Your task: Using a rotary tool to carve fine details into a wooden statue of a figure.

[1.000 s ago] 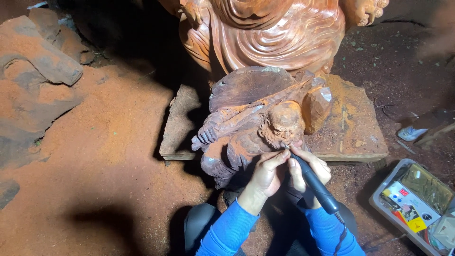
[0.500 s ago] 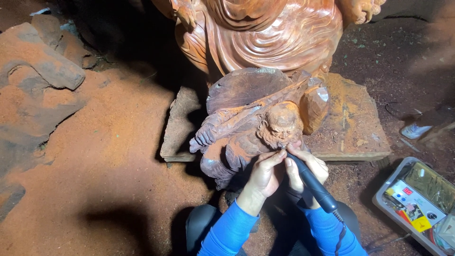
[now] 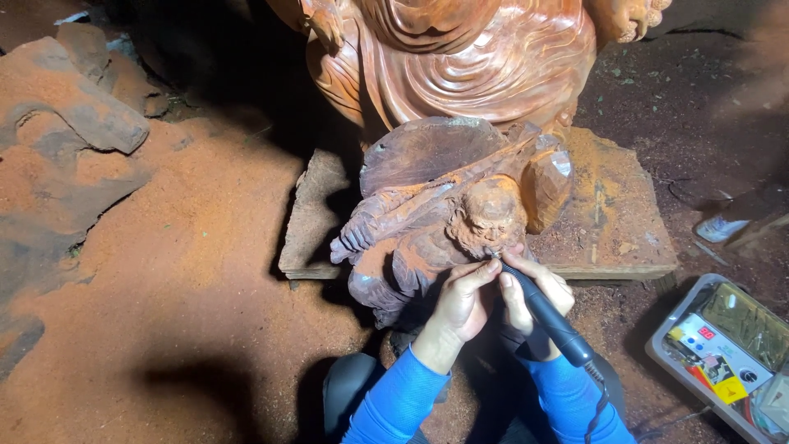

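Note:
A reddish-brown wooden figure carving (image 3: 444, 210) lies on a flat wooden slab (image 3: 612, 222) in front of me. My right hand (image 3: 534, 288) grips a black corded rotary carving tool (image 3: 546, 316), whose tip touches the figure's bearded face (image 3: 489, 218). My left hand (image 3: 462, 298) is closed beside it, fingers resting on the tool near its tip and against the carving. Both arms wear blue sleeves.
A large polished wooden statue (image 3: 468, 62) stands behind the small carving. Dusty red rocks or wood lumps (image 3: 78, 123) lie at the left. Red sawdust covers the floor (image 3: 189, 304). A grey plastic box (image 3: 723, 353) holding a control unit sits at the lower right.
The view has shifted slightly; both hands stay at the carved face, the tool tip moving only a little.

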